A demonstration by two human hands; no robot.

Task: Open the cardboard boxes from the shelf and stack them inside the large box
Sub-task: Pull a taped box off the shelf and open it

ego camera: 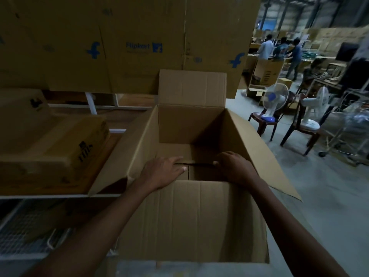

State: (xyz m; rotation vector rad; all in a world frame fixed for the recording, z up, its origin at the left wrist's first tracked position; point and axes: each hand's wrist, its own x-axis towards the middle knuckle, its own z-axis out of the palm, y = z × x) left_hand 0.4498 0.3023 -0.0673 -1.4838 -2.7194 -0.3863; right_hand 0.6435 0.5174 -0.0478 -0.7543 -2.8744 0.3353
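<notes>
Early stage: large box (199, 216) stands open right of shelf (60, 195), my left hand (161, 172) flat and right hand (235, 168) curled, grip unclear, on inner cardboard (175, 150); closed box (52, 152) on shelf unopened.

- Warehouse or packing floor, no question: flat cartons (143, 47) with blue Flipkart logos stand stacked up right in front of me.
- A white metal shelf (60, 195) next to them carries more brown boxes (54, 152).
- Bare concrete floor (329, 186), high roof on steel columns (287, 11).
- Way back, a few people (279, 49) stand among piles of cardboard (339, 35).
- Two fans (275, 98) parked on plastic chairs (265, 120), proper shop-floor cooling.
</notes>
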